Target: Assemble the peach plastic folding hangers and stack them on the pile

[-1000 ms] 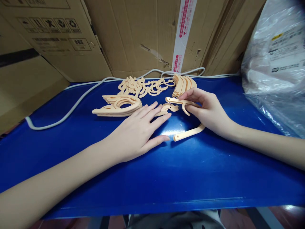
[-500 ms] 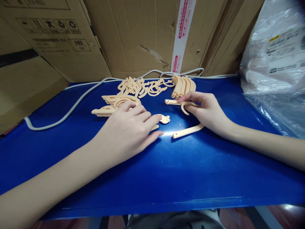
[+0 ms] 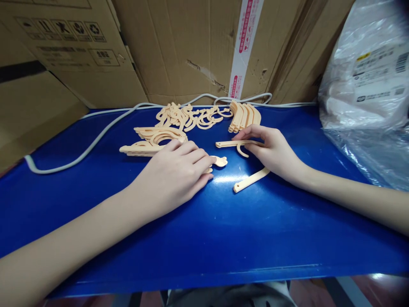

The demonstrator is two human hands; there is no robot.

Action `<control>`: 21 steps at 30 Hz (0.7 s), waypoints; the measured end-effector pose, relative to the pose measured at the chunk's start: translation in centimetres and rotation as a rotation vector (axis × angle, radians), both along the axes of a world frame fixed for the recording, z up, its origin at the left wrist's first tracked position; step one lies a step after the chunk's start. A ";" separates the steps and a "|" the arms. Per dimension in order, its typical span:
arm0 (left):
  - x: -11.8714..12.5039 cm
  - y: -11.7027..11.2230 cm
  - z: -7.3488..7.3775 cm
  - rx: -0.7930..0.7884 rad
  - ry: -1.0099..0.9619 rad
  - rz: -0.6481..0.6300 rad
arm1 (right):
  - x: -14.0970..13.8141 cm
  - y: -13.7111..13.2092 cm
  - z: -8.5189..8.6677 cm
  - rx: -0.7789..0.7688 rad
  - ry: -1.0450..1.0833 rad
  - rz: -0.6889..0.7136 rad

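Note:
My right hand [image 3: 270, 147] is closed on a beige plastic hanger arm [image 3: 223, 144], straight with a hole near its end. A small curved hook [image 3: 242, 151] hangs under it at my fingers. A second hanger arm [image 3: 251, 180] emerges below that hand; whether it is joined to the first is hidden. My left hand [image 3: 183, 172] has thumb and fingers pinched around a flat beige plastic piece [image 3: 220, 161] with a rounded, paw-like tip. Most of that piece lies under my fingers. Beyond my left hand are stacked beige hanger pieces [image 3: 140, 149].
At the back of the blue table [image 3: 204, 238] lie a heap of beige hooks [image 3: 174, 115] and a row of curved hanger arms [image 3: 244, 116]. A white cable [image 3: 96, 143] runs behind them. Cardboard boxes [image 3: 179, 51] wall the back; a clear plastic bag [image 3: 367, 81] stands right.
My left thumb has drawn in toward the fingers on the flat piece. My right hand has shifted slightly left with the hanger arm and hook. The lower arm's free end has swung slightly nearer me.

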State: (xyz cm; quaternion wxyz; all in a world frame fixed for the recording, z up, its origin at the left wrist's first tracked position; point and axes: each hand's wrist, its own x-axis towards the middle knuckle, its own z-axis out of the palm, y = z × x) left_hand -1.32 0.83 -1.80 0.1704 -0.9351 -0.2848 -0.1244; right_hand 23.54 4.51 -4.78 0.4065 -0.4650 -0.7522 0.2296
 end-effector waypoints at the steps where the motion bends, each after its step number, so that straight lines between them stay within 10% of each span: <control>1: 0.0 0.1 0.0 -0.002 -0.002 0.001 | 0.0 0.0 0.0 0.008 0.003 -0.006; 7: -0.4 0.1 0.2 -0.011 -0.032 -0.008 | -0.1 -0.4 2.2 0.209 -0.136 -0.007; 13: -0.6 -0.3 0.2 -0.075 -0.079 0.006 | 1.2 -2.3 6.0 0.288 -0.693 0.490; 21: -0.9 -0.4 -0.2 -0.326 -0.334 0.011 | 0.9 -4.4 4.7 0.437 -0.944 0.504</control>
